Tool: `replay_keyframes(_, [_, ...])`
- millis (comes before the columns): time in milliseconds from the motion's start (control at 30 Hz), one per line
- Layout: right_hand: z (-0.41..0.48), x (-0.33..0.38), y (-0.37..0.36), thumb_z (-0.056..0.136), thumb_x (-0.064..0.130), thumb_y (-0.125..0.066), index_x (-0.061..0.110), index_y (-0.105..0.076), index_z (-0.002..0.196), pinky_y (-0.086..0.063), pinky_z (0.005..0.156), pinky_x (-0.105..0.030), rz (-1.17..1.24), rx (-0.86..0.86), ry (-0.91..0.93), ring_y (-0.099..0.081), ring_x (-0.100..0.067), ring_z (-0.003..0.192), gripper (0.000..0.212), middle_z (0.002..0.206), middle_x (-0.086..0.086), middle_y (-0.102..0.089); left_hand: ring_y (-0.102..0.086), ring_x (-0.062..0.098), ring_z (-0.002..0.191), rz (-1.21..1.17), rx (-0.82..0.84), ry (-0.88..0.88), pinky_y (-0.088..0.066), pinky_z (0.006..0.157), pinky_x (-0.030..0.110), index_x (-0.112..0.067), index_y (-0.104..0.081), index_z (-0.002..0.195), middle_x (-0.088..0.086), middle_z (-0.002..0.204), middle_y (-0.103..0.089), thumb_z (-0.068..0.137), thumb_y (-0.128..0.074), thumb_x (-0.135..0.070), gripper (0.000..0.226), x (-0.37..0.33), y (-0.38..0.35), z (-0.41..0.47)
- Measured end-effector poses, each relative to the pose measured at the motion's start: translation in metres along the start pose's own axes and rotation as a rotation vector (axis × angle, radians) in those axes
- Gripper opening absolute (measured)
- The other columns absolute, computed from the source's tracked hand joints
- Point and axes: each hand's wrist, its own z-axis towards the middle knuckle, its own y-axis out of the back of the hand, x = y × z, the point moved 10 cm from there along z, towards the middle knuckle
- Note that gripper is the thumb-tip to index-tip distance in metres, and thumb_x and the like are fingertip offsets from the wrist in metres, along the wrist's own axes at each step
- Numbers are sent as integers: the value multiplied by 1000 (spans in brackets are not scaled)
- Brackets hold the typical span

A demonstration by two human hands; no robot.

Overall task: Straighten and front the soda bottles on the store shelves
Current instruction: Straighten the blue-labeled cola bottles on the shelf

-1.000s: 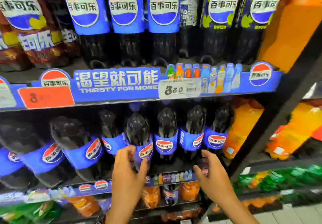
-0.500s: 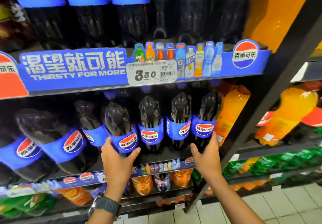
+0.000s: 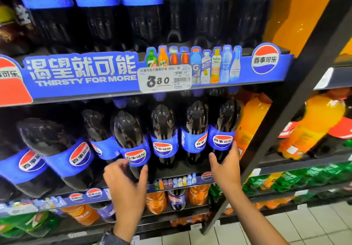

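Left hand [image 3: 125, 180] curled round the forward cola bottle [image 3: 131, 140] at the shelf [image 3: 171, 182] front edge, upright bottles [image 3: 163, 136] between (labels outward), right hand [image 3: 225, 166] gripping the end cola bottle [image 3: 222, 130], orange soda [image 3: 249, 122] just beside.

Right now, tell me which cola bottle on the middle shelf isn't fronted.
The second bottle from the right is turned: its logo points rightward and side lettering shows. The fourth bottle from the right, gripped by the left hand, looks forward of the row. The right hand holds the end bottle, facing front.
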Motion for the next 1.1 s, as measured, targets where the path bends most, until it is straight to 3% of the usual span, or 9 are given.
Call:
replay_keyframes(100, [-5,-5,-7,86,20,-67,17,-14,151,-27,115,-40,13,20,-70,-23,-12,142,84,154,4,-27,-52,8,94,-159,332,-109,-49,79,32,-26,-50,110,-13,103,-50,87,-65,-22,28,-50,-51,-32])
replay_keyframes(200, [-14,-2,-10,87,16,-64,16,-7,152,-24,116,-42,10,25,-59,-15,-12,145,87,158,2,-17,-46,1,124,-232,648,-27,-46,99,30,-34,-35,141,-15,142,-40,91,-60,-27,57,-81,-114,-62])
replay_keyframes(267, [-21,-1,-11,87,13,-62,16,-7,152,-23,116,-42,16,39,-46,-13,-10,145,85,158,2,-15,-34,7,137,-258,717,51,-41,107,36,-29,-20,150,-13,154,-23,92,-57,-24,69,-91,-138,-67])
replay_keyframes(400, [-25,-5,-4,90,10,-55,21,-10,152,-22,117,-39,38,54,-19,-12,-3,144,77,157,10,-15,-30,11,140,-240,665,95,-38,109,39,-27,-16,152,-12,156,-18,95,-53,-24,68,-98,-136,-67])
replay_keyframes(533, [-16,7,9,90,13,-59,17,-21,149,-26,116,-37,105,-60,-2,-20,-3,142,70,153,8,-26,-28,9,138,-133,382,-327,-30,113,28,-18,-31,146,-4,148,-30,91,-57,-21,61,-159,-94,-39])
replay_keyframes(633, [-18,26,7,90,14,-61,10,-17,151,-20,117,-32,74,-76,46,-14,-13,145,76,157,-4,-19,-28,23,140,-40,242,-457,-26,115,36,-5,-31,145,10,148,-32,89,-59,-20,64,-200,-78,0])
replay_keyframes(833, [9,120,50,93,25,-54,6,-19,148,-16,117,-27,37,-213,381,-16,-16,145,68,156,-11,-19,-52,44,103,279,233,-458,-40,85,45,1,-52,118,26,113,-58,87,-58,-34,47,-233,-85,65])
replay_keyframes(967, [56,156,55,90,40,-55,5,-50,90,-41,90,-48,-187,-159,326,-49,-33,96,35,97,-15,-52,-54,38,108,278,346,-382,-45,81,37,-11,-52,123,17,122,-58,87,-55,-47,51,-236,-104,87])
replay_keyframes(1100, [81,164,28,91,58,-43,9,-44,63,-36,65,-33,-809,111,338,-56,-33,81,57,69,-10,-49,-60,33,96,472,350,-513,-35,66,30,-16,-57,111,11,107,-63,86,-53,-56,47,-237,-111,88])
